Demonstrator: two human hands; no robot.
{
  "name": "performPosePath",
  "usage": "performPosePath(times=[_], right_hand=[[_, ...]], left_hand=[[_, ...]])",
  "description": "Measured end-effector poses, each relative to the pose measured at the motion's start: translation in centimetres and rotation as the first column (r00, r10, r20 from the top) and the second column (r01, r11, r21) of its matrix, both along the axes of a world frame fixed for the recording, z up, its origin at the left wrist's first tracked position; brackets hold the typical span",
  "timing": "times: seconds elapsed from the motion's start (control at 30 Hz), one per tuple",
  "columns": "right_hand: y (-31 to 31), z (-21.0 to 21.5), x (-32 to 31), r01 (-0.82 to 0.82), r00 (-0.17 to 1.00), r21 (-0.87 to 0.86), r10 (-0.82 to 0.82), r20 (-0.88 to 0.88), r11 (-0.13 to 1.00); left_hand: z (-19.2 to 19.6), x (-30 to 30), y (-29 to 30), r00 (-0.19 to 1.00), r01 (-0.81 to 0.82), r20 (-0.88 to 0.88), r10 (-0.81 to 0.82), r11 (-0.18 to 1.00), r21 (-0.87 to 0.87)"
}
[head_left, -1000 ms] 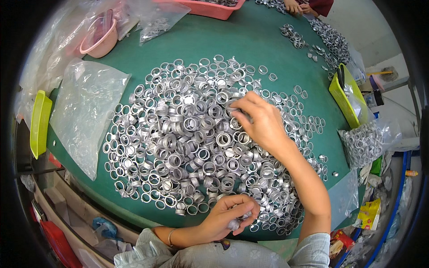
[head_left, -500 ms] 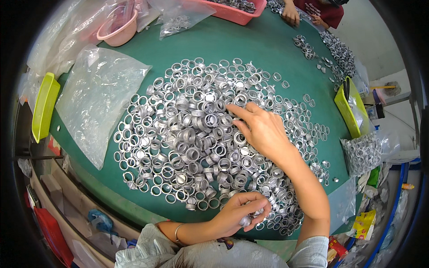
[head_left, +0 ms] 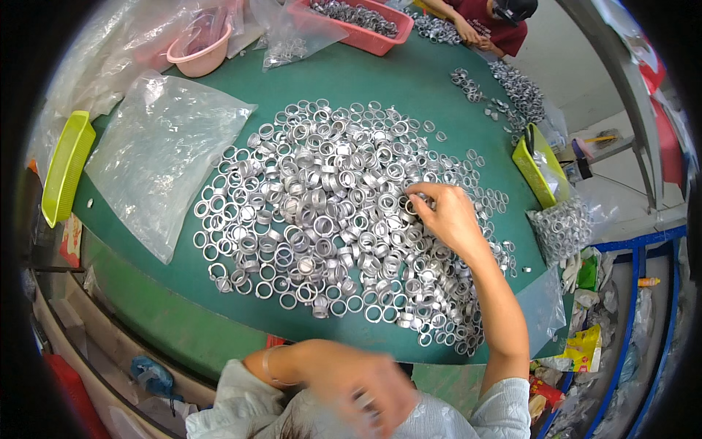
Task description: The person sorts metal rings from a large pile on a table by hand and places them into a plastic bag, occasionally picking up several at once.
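A broad heap of silvery metal rings (head_left: 322, 219) covers the middle of the green table. My right hand (head_left: 447, 214) reaches into the heap's right side. Its thumb and index finger are bent toward each other with their tips close together among the rings; whatever may be between them is hidden. Below the table's near edge, in front of my body, my left hand (head_left: 365, 388) is smeared by motion. Its fingers curl around a few small silvery metal rings (head_left: 367, 404).
A clear plastic bag (head_left: 172, 154) lies flat left of the heap. Green baskets (head_left: 67, 168) stand at both sides, and a bag of rings (head_left: 561, 228) sits at the right edge. Pink tubs (head_left: 365, 33) are at the back. Another person (head_left: 486, 25) works at the far right.
My left hand has drawn back from the heap's near edge toward my body. My right hand has moved right, away from the heap's middle. The whole view has shifted a little.
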State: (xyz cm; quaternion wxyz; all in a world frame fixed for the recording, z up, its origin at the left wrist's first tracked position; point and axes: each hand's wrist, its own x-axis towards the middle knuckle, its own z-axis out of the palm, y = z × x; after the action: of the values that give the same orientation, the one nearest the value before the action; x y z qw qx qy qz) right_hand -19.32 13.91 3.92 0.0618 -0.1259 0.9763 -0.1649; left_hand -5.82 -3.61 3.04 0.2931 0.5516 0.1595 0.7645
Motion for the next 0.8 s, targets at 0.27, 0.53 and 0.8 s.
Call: performPosePath(times=[0.27, 0.53, 0.8], right_hand=[[-3.5, 0.2, 1.1, -0.09, 0.996, -0.102, 0.088, -0.031, 0.991], [-4.7, -3.8, -1.0, -0.14, 0.96, -0.379, 0.032, -0.278, 0.915], [-8.0, -1.8, 0.6, -0.146, 0.942, -0.113, 0.103, -0.319, 0.983]], left_hand=[[8.2, 8.9, -11.2, 0.617, -0.222, -0.776, 0.13, 0.975, -0.013], [13.0, 18.2, -15.5, 0.781, 0.054, -0.583, 0.226, 0.904, 0.423], [1.2, 8.2, -8.4, 0.867, -0.497, -0.018, 0.498, 0.861, -0.107]])
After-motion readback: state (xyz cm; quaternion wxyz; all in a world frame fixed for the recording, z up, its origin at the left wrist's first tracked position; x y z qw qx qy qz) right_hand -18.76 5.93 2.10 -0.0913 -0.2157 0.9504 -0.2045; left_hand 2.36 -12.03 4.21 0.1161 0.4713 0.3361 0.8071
